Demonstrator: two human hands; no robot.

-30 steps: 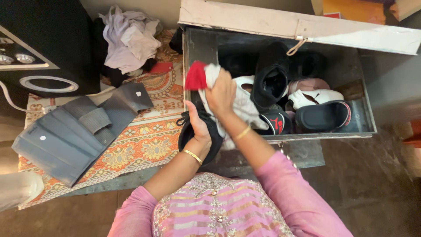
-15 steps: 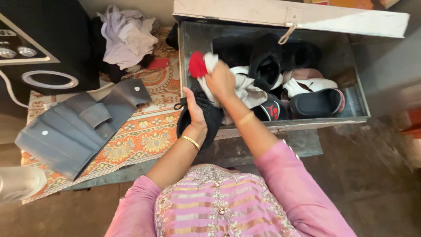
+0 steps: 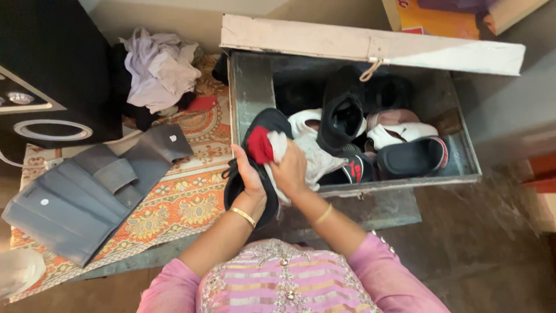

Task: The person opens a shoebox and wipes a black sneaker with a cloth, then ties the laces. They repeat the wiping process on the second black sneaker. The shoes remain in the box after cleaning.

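Both hands are closed on something. Her left hand point(image 3: 249, 177) has its grip wrapped around a black shoe point(image 3: 255, 156), holding it by the side so the toe tips up toward the box and the heel end hangs below her wrist, over the front edge of the box. That leaves the upper face of the shoe turned toward her other hand. Her right hand point(image 3: 291, 169) has its grip bunched tight on a white cloth with a red patch point(image 3: 272, 148), pressed flat against the shoe just beside the left thumb. From the way cloth meets shoe, I would judge she is wiping it, steadying with one hand so the other can press.

The metal box point(image 3: 250, 93) stands open with its pale lid point(image 3: 359, 43) leaned back, which keeps the footwear inside within reach: a black shoe standing on end point(image 3: 341, 119), white shoes point(image 3: 399, 132), a black slide sandal point(image 3: 412, 156) and a black-and-red sandal point(image 3: 354, 169), all jumbled and touching.

To her left a patterned orange mat point(image 3: 185, 191) covers the floor, with a folded grey organiser point(image 3: 87, 188) lying on it, well apart from her hands. Further back, a heap of pale clothing point(image 3: 159, 66) sits beside a black speaker cabinet point(image 3: 52, 75).
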